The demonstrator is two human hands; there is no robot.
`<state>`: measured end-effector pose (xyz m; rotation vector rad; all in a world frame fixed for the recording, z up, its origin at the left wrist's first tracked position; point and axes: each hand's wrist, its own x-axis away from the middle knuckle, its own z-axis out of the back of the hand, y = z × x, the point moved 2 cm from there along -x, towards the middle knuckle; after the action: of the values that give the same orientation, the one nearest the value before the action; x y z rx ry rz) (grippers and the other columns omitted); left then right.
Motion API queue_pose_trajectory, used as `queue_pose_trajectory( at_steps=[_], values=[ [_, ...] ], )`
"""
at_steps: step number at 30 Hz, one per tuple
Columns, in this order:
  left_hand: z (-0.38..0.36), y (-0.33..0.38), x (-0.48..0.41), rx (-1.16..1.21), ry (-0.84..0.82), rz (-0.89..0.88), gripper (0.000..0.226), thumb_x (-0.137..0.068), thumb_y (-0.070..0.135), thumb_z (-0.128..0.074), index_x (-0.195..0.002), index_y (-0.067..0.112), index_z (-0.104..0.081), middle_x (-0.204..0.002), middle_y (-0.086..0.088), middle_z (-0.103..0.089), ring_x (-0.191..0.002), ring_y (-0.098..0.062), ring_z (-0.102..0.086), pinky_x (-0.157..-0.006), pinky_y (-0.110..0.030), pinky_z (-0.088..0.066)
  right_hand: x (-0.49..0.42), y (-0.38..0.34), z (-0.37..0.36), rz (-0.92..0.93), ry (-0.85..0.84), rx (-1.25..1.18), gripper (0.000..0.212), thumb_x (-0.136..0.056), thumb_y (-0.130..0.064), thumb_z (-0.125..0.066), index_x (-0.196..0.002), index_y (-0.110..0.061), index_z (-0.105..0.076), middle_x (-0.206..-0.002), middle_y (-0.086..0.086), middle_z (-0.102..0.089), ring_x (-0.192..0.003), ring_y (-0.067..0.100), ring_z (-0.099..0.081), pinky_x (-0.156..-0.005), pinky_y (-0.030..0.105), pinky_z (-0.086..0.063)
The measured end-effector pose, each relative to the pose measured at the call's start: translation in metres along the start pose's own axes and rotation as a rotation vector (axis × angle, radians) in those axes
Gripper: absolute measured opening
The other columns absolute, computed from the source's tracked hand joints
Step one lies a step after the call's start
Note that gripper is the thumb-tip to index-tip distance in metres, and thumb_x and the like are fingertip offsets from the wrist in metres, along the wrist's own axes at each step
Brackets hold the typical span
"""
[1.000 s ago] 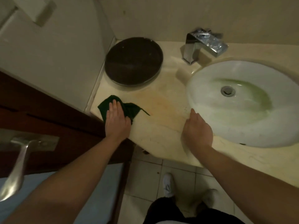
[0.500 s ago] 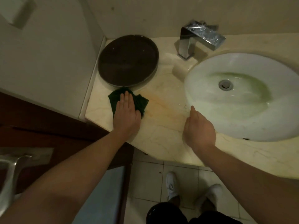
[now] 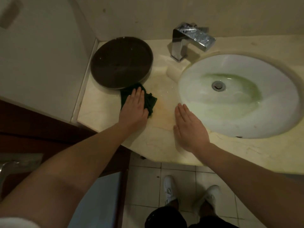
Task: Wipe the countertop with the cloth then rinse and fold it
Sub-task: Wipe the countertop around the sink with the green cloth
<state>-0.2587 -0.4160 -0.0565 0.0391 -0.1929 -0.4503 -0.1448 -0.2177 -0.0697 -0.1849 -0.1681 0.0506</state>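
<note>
Tray (image 3: 121,63) left – sink (image 3: 238,119) right, faucet (image 3: 190,40) behind.

Bare forearms (no sleeves), white sneakers (image 3: 170,190), dark trousers (image 3: 166,218).

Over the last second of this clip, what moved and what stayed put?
The left hand slid the cloth from the countertop's front left corner back and rightward, up against the dark round tray. The right hand opened flat beside the sink. Tray, faucet and sink unchanged.
</note>
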Motion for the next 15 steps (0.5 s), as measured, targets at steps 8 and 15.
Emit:
queue_pose_trajectory(
  at_steps=[8, 15],
  values=[
    [-0.014, 0.094, 0.038, 0.002, -0.062, -0.394, 0.073, -0.088, 0.038, -0.013, -0.154, 0.007, -0.008, -0.163, -0.011, -0.006, -0.150, -0.024, -0.002, -0.121, -0.037, 0.000, 0.029, 0.017, 0.011, -0.149, 0.150, -0.155, 0.066, -0.086, -0.018, -0.045, -0.147, 0.003, -0.033, -0.153, 0.021, -0.033, -0.144, 0.031, -0.030, -0.118, 0.034, -0.016],
    [-0.006, -0.019, 0.032, 0.030, -0.002, -0.070, 0.071, -0.092, 0.033, -0.027, -0.153, 0.008, -0.001, -0.163, -0.012, -0.004, -0.150, -0.023, -0.001, -0.121, -0.036, -0.002, 0.024, 0.016, 0.007, -0.196, 0.172, -0.137, 0.065, -0.086, -0.020, -0.036, -0.147, 0.002, -0.033, -0.153, 0.020, -0.035, -0.145, 0.030, -0.028, -0.119, 0.034, -0.019]
  ],
)
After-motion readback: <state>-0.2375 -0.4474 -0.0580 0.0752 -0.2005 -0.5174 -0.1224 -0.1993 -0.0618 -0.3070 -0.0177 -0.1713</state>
